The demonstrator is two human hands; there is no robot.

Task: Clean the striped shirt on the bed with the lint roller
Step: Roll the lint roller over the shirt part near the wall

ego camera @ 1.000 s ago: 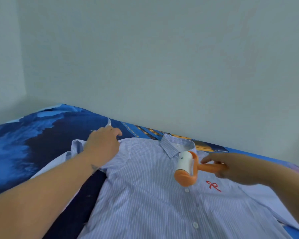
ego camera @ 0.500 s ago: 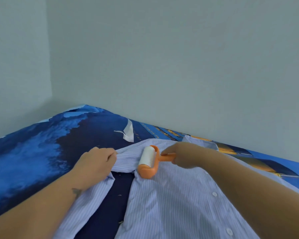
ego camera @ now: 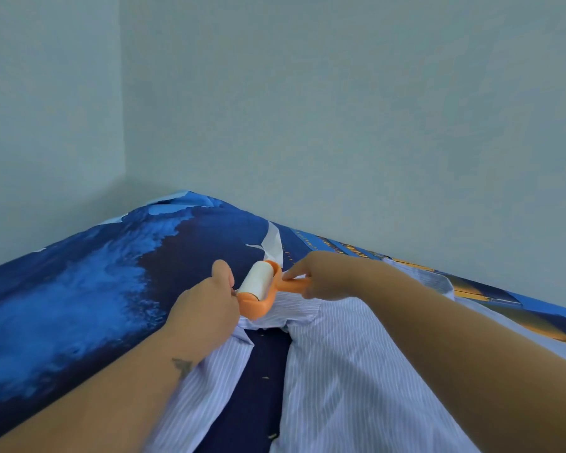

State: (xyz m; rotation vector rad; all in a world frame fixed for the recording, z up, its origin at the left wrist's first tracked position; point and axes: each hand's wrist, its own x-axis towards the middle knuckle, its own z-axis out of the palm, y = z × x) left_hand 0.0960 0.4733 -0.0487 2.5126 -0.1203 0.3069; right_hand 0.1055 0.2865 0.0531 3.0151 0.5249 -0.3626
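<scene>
Right hand (ego camera: 324, 276) clamped on the orange lint roller (ego camera: 260, 287) handle, roller between both hands, left hand (ego camera: 206, 308) closed pinning the striped shirt (ego camera: 340, 371) shoulder just beside it, shirt spread beneath on the blue bed (ego camera: 79, 289)

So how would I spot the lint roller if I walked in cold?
Find the blue bed in the corner, then the striped shirt spread on it. At the shirt's far end, between the left hand and right hand, is the roller: a white drum in an orange frame, the only orange object there.
</scene>
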